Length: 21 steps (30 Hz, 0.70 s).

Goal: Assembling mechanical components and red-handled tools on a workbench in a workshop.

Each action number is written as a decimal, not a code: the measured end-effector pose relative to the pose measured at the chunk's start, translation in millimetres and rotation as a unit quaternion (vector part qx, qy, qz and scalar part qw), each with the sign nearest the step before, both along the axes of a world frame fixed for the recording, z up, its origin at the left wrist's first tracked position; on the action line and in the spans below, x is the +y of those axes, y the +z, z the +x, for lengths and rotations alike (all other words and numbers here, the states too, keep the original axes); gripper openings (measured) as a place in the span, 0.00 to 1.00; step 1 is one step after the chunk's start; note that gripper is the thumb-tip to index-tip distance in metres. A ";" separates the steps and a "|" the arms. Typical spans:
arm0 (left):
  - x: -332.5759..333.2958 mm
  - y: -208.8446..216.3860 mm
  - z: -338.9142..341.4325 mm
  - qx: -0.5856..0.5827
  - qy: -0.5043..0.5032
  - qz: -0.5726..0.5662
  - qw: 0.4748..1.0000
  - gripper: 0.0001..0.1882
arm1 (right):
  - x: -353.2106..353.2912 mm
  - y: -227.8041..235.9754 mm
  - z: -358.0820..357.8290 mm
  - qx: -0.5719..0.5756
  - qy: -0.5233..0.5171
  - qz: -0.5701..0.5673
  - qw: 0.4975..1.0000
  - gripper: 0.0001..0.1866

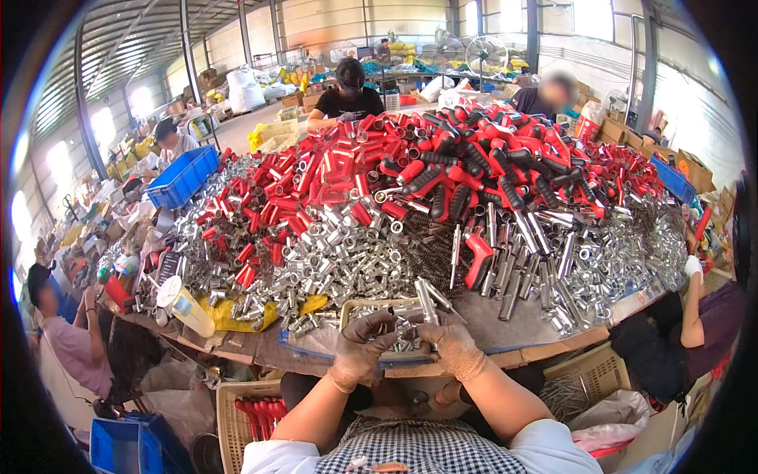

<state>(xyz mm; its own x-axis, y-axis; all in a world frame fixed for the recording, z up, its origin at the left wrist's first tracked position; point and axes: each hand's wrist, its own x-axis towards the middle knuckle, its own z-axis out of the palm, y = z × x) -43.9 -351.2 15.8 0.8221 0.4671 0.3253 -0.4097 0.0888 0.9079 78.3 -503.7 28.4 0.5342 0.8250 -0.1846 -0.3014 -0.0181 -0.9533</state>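
Both hands wear thin brownish gloves and are close together over the table's near edge. My right hand [454, 345] grips a silver metal tube [426, 302], which stands nearly upright out of its fingers. A hand's width to its left, my left hand [363, 349] has its fingers curled inward; what they hold, if anything, is too small to tell. Just beyond the hands, a pale tray [347, 313] holds small silver metal parts [405, 336]. A red-and-black grip handle [478, 261] lies past the tube, beside several loose metal tubes [517, 276].
A big heap of red-and-black handles [474, 158] and silver sleeves [339, 245] covers the table. A lidded cup [185, 306] stands at the left. Plastic crates [229, 419] flank my legs, and a blue bin [183, 175] sits on the far left. Several other people work around the table.
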 end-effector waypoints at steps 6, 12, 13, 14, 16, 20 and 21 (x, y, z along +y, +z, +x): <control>-5.0 3.1 -6.6 0.036 0.023 0.021 0.999 0.20 | 2.3 8.8 -8.4 0.001 -0.066 0.027 0.997 0.13; -3.6 -1.5 -8.9 -0.013 0.039 0.092 0.995 0.16 | -1.8 -0.5 -8.0 0.165 -0.020 0.083 0.983 0.14; -3.2 -0.3 -10.7 -0.004 0.048 0.168 0.985 0.16 | -1.4 -0.6 -9.5 0.180 -0.032 0.078 0.980 0.15; -2.8 0.8 -11.9 0.005 0.057 0.244 0.968 0.17 | -1.7 2.2 -9.7 0.181 -0.032 0.077 0.980 0.15; -0.3 5.6 -10.3 -0.001 0.055 0.316 0.947 0.17 | -2.2 10.5 -8.7 0.160 -0.049 0.061 0.984 0.14; 0.4 1.5 -7.3 -0.026 0.104 0.448 0.887 0.18 | -7.7 -4.7 -3.7 0.110 -0.065 0.051 0.991 0.13; 0.4 0.0 -6.9 -0.026 0.102 0.447 0.888 0.18 | -6.9 -5.9 -4.7 0.099 -0.084 0.041 0.991 0.12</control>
